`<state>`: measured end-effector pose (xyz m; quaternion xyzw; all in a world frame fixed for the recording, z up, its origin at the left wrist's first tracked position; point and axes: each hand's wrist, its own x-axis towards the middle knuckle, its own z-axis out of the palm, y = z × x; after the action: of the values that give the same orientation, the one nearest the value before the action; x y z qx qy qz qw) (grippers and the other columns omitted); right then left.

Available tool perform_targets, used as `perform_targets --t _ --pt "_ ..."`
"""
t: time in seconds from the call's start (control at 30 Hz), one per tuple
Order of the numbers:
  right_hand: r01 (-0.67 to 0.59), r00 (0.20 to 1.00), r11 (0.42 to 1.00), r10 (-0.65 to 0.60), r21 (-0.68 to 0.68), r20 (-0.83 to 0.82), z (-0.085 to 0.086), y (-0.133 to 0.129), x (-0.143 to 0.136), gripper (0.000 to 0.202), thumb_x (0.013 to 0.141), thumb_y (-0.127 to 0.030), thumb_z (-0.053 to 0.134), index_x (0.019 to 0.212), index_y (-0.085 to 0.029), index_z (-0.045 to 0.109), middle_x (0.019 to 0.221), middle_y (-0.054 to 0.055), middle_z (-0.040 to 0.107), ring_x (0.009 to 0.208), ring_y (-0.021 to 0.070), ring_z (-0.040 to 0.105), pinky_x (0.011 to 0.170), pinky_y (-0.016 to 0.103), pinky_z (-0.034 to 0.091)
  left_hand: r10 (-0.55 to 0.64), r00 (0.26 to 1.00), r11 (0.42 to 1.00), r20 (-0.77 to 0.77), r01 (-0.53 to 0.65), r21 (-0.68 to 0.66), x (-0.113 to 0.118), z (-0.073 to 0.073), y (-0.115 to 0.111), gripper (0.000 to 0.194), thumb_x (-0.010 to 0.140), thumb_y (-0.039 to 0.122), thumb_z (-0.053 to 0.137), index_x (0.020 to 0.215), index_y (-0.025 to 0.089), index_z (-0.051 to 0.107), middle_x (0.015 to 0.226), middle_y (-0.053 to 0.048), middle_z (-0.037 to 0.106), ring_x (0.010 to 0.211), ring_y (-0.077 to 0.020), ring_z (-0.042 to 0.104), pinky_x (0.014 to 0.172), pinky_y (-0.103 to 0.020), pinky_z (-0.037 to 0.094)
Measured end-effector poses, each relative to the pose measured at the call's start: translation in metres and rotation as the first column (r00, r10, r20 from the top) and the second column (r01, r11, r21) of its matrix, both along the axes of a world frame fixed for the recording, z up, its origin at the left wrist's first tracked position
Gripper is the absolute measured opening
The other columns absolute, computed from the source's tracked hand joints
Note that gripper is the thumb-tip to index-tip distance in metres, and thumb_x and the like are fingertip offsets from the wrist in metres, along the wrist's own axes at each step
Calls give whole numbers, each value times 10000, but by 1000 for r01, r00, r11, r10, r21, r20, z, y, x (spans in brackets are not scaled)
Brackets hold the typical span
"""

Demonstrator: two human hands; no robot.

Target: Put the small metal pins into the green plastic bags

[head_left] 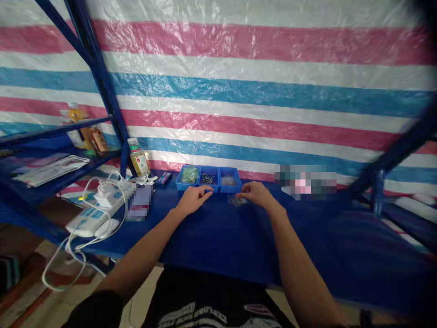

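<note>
Three small blue bins stand side by side at the back of the blue tabletop. The left bin holds pale green packets, the middle bin holds dark metal pieces like screws, and the right bin holds small clear-looking items. My left hand is just in front of the middle bin, thumb and forefinger close together; anything between them is too small to make out. In front of the right bin, my right hand pinches the edge of a small clear plastic bag low over the table.
To the left lie a power strip with white cables, a blurred-out phone-like item and a drink bottle. A pixelated object lies at the back right. Blue frame posts flank the table, with striped sheeting behind.
</note>
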<state>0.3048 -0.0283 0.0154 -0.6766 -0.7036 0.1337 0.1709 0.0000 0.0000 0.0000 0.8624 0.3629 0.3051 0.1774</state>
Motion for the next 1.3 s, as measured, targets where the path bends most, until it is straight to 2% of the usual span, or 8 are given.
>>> perform_targets --t 0.17,0.3,0.6,0.8,0.93,1.1,1.3 --pt "138 989 990 -137 -17 59 -7 -8 -2 525 710 -704 757 884 -210 796 907 114 766 872 277 708 706 298 451 -14 1000 1000 19 14 -11 -4 3 -2 349 995 443 537 1167 214 736 593 29 594 555 -125 535 592 -217 382" --pt "160 986 986 -156 -55 65 -11 -8 -8 503 668 -662 807 886 -209 781 914 109 763 848 272 711 692 298 453 -17 999 1000 42 18 -23 -5 3 -2 338 992 431 543 1152 207 737 572 33 579 545 -125 523 585 -216 380" --pt "38 992 993 -51 -114 -117 -18 -2 -9 347 616 -503 875 678 -183 757 638 50 702 639 202 670 565 257 403 -23 999 1000 25 23 -7 -5 3 -1 324 992 424 546 1154 216 734 592 36 591 538 -117 522 594 -219 375" --pt "-79 987 984 54 -160 -154 -20 0 -29 364 690 -520 814 598 -182 715 548 27 669 549 175 624 509 261 369 -15 1000 1000 14 15 9 -3 4 -2 318 990 424 550 1149 220 737 585 34 598 544 -124 531 585 -225 365" --pt "-122 969 984 90 -131 -232 -24 -1 -48 368 682 -518 822 622 -178 697 537 13 660 537 165 612 506 260 368 -30 999 1000 -16 30 -5 -2 3 -3 326 991 440 551 1154 227 736 596 30 621 552 -125 543 590 -220 366" --pt "-130 946 992 123 -3 -300 -33 0 -72 348 639 -464 861 645 -178 663 595 -7 663 567 148 600 510 250 345 -80 995 996 -59 77 -47 -1 2 -3 306 984 425 569 1133 224 745 563 36 607 532 -116 534 576 -212 351" --pt "-172 862 980 199 100 -466 -34 0 -86 328 672 -444 838 695 -184 640 576 -35 610 531 126 535 501 239 322 -89 994 993 -65 83 -78 -1 2 -4 305 974 438 584 1104 217 749 586 30 637 536 -112 554 572 -203 354"
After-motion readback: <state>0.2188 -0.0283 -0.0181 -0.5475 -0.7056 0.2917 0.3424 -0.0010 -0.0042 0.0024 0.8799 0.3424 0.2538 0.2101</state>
